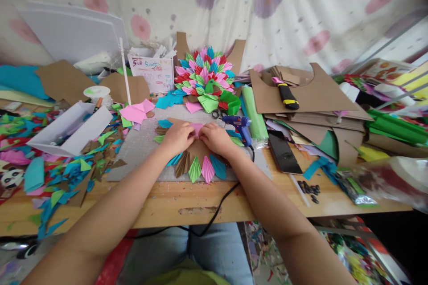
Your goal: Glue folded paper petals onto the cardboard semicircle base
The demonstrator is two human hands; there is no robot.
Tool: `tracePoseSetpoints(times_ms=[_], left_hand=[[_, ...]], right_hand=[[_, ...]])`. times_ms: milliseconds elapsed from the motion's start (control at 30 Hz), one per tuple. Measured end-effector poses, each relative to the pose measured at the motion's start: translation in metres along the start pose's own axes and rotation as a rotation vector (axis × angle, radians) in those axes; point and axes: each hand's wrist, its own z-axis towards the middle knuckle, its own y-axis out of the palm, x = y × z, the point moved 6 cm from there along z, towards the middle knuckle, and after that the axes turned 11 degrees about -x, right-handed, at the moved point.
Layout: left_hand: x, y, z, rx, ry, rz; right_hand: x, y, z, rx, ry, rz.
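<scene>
Both my hands rest on a brown cardboard disc [199, 149] rimmed with folded paper petals in pink, green, blue and brown. My left hand [177, 137] and my right hand [216, 138] pinch a small pink folded paper piece [197, 128] between their fingertips, pressing it onto the disc. The disc lies on a grey cutting mat [140, 147]. A blue glue gun [238, 124] lies just right of my right hand, its black cord running off the table's front edge.
A finished multicolour paper flower [205, 75] stands behind. A white box [72, 129] and paper scraps lie at left. Stacked cardboard [310, 98], a yellow-black utility knife [286, 95], a green roll [254, 116] and a black phone [284, 151] lie at right.
</scene>
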Motion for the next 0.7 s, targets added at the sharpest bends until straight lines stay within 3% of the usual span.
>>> tracePoseSetpoints(times_ms=[167, 500, 700], left_hand=[[0.000, 0.000, 0.000, -0.011, 0.007, 0.002], [-0.010, 0.004, 0.004, -0.009, -0.130, -0.097], [-0.007, 0.002, 0.005, 0.018, -0.044, -0.093]], right_hand=[[0.001, 0.003, 0.001, 0.010, 0.012, -0.019], [0.003, 0.002, 0.002, 0.008, 0.058, 0.022], [0.004, 0.002, 0.003, 0.017, 0.094, 0.037]])
